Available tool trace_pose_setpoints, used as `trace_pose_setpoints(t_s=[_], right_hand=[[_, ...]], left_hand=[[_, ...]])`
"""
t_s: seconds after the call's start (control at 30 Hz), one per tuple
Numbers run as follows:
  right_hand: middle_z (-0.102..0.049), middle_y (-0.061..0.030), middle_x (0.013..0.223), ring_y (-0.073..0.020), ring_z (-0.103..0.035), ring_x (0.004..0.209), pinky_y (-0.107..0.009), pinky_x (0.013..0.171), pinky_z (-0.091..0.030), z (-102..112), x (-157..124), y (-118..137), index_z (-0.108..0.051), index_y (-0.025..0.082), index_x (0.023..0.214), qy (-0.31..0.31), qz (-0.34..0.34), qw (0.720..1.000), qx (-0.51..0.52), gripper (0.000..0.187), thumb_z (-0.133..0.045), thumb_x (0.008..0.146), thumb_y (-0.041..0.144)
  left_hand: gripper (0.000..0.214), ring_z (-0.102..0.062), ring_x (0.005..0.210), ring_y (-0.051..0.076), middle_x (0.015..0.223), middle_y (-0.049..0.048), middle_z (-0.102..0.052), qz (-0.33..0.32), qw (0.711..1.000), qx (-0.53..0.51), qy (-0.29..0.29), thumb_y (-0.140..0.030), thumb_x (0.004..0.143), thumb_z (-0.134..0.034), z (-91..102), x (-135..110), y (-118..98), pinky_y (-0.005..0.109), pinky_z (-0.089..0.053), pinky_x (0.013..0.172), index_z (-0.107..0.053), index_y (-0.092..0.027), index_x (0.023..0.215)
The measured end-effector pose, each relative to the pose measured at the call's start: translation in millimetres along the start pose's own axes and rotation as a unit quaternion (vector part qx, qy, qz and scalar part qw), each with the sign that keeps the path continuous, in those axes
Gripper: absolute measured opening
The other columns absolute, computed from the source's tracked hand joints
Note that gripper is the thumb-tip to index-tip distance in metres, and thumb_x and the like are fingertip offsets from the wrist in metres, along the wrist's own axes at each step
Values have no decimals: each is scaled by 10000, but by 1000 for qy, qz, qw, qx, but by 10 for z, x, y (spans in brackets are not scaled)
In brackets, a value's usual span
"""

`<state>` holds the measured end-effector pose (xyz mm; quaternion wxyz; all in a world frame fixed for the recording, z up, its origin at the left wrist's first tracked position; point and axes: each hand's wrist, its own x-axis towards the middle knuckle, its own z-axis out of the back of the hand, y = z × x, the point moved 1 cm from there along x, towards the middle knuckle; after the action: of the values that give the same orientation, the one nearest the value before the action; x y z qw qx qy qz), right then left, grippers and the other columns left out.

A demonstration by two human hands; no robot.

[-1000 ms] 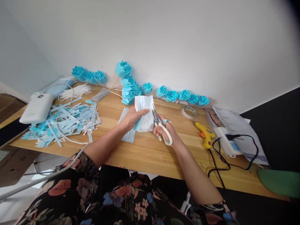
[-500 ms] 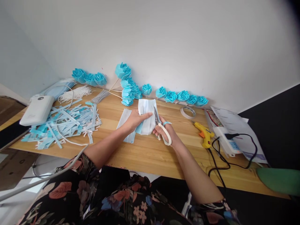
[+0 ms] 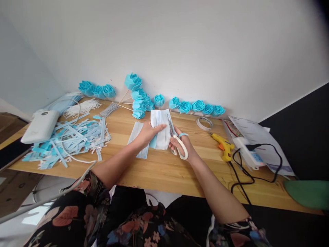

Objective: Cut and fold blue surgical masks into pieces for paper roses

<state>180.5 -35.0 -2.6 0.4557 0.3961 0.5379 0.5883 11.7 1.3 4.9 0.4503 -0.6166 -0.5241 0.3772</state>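
Note:
My left hand [image 3: 149, 134] pinches a pale blue and white face mask [image 3: 160, 137], thumb on top, lifted just above the table. In my right hand [image 3: 187, 145] is a pair of white-handled scissors [image 3: 184, 151]. Their blades lie along the mask's right edge, pointing away from me. A thin blue strip [image 3: 183, 134] rests across the right hand's fingers. Partly under my left hand lies a flat light-blue piece of mask fabric [image 3: 136, 131] on the table.
Cut strips [image 3: 69, 139] are heaped at the left beside a white power bank [image 3: 42, 127]. Blue fabric flowers [image 3: 140, 103] line the wall. At the right are a tape roll [image 3: 204, 123], a yellow glue gun [image 3: 226, 149] and a power strip [image 3: 249, 154] with black cords.
The view has shifted slightly. Both hands keep hold of the mask and scissors in nearly the same place, and the scissor handles look a little closer together.

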Motion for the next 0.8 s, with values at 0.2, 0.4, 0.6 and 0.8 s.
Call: trace_pose_setpoints(t_s=[0.2, 0.4, 0.6, 0.8], right_hand=[[-601, 37, 591, -107, -497, 449, -203, 387, -399, -19, 1, 5, -385, 158, 1483, -5, 13, 1000, 1, 920, -731, 723, 543], [-598, 40, 563, -102, -486, 423, -197, 380, -377, -41, 9, 12, -363, 144, 1492, -15, 12, 1000, 3, 942, -744, 717, 520], [-590, 47, 556, -93, -472, 409, -195, 375, -362, -49, 20, -20, -375, 160, 1488, -24, 15, 1000, 8, 904, -737, 733, 500], [-580, 60, 535, -83, -445, 393, -188, 371, -355, -54, 32, -33, -365, 156, 1492, -28, 3, 999, 19, 928, -763, 710, 458]], left_hand=[[395, -660, 687, 204, 791, 83, -730, -9, 1000, 6, -17, -417, 609, -833, -22, -29, -20, 311, -525, 648, -680, -112, 809], [394, -657, 667, 201, 769, 75, -726, 6, 1000, -9, -22, -409, 603, -836, -47, -53, -43, 319, -532, 649, -675, -115, 810], [405, -657, 671, 205, 776, 72, -725, 5, 1000, -14, -23, -408, 602, -833, -41, -36, -27, 328, -532, 658, -674, -118, 835], [425, -654, 677, 199, 801, 75, -723, -5, 1000, -15, -18, -422, 597, -838, -40, -25, -14, 319, -529, 657, -670, -119, 844]])
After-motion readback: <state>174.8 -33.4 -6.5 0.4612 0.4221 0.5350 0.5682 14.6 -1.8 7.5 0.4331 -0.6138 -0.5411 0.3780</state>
